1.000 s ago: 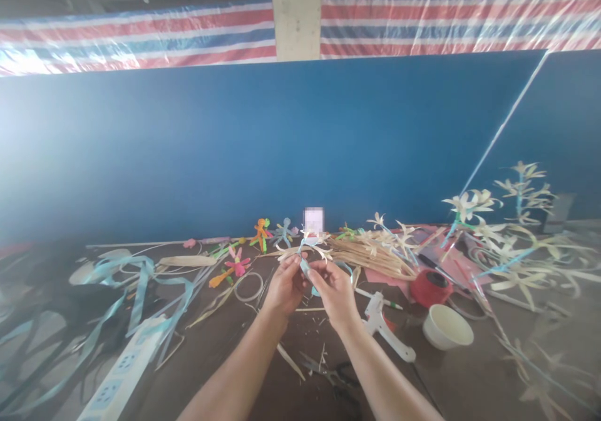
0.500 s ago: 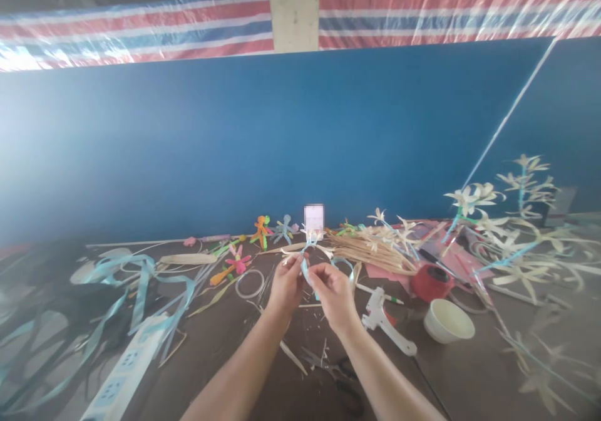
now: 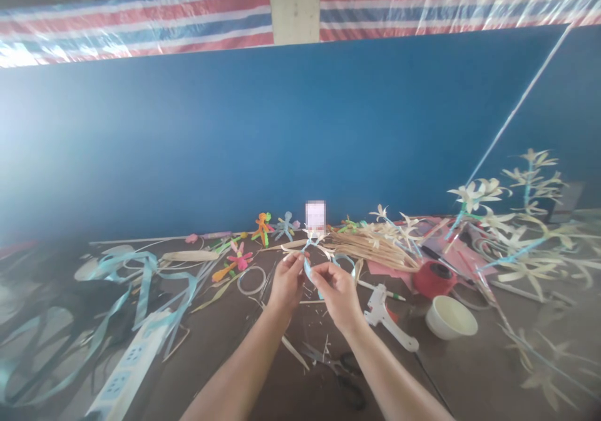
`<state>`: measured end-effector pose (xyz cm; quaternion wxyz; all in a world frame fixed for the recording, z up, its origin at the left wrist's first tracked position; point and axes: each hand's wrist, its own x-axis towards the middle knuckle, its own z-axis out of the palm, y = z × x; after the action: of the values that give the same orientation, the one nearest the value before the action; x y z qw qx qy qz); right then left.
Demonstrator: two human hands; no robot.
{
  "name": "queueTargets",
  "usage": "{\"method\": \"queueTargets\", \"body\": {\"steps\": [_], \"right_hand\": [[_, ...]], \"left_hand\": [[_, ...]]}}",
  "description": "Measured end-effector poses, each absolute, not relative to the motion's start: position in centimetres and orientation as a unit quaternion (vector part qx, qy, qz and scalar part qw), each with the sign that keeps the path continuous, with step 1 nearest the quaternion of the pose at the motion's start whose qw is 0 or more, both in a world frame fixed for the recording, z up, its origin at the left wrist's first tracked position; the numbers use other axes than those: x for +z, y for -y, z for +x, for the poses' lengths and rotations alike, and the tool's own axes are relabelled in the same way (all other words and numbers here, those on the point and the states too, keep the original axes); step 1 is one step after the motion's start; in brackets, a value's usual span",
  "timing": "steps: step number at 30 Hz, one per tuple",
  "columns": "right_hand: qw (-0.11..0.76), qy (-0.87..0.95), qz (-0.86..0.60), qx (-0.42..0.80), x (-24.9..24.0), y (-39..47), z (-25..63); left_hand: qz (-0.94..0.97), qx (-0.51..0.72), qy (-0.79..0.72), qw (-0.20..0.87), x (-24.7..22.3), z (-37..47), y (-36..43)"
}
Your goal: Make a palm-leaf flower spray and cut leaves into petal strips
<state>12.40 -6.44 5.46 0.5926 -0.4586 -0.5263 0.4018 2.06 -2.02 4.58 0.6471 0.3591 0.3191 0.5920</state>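
My left hand [image 3: 287, 283] pinches a thin stem with pale, narrow-petalled flowers [image 3: 313, 239] at its top. Light blue ribbon [image 3: 307, 265] runs along this stem and down between both hands. The fingertips of my right hand [image 3: 335, 289] are closed on the ribbon just to the right of the left fingers. A loop of blue ribbon shows behind the right hand, and where it leads is partly hidden. Below the hands lie scissors [image 3: 334, 368] with dark handles, partly covered by my right forearm. A white glue gun [image 3: 389, 319] rests right of that arm.
A white bowl [image 3: 451, 318] and a red roll [image 3: 432, 280] sit at right, near sprays of pale flowers [image 3: 528, 274]. Straw-coloured strips [image 3: 375, 250] lie behind. At left are a power strip [image 3: 124, 371], loose blue ribbon [image 3: 146, 274] and fuzzy figures [image 3: 263, 228]. A blue partition [image 3: 300, 126] stands behind.
The camera view has shifted slightly. Both hands keep nearly the same pose, the right fingers still on the ribbon close to the left hand.
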Motion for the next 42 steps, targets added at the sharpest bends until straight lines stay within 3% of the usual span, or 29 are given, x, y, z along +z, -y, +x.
{"method": "queueTargets", "body": {"steps": [16, 24, 33, 39, 42], "right_hand": [[0.582, 0.497, -0.529, 0.366, 1.6, 4.7, 16.9], [0.533, 0.53, -0.563, 0.343, 0.3, 3.9, 21.1], [0.539, 0.5, -0.616, 0.284, 0.2, 6.7, 25.9], [0.355, 0.595, -0.687, 0.218, -0.3, 10.6, 26.3], [0.309, 0.627, -0.685, 0.206, 0.0, 12.2, 24.3]], "left_hand": [[0.377, 0.592, -0.42, 0.575, 2.6, -0.2, -0.8], [0.37, 0.628, -0.443, 0.522, 2.3, -1.2, -1.1], [0.319, 0.652, -0.424, 0.541, 2.1, -2.9, -1.1], [0.301, 0.649, -0.406, 0.568, 2.1, -3.4, -0.9], [0.296, 0.652, -0.396, 0.574, 1.9, -3.0, -0.8]]}}
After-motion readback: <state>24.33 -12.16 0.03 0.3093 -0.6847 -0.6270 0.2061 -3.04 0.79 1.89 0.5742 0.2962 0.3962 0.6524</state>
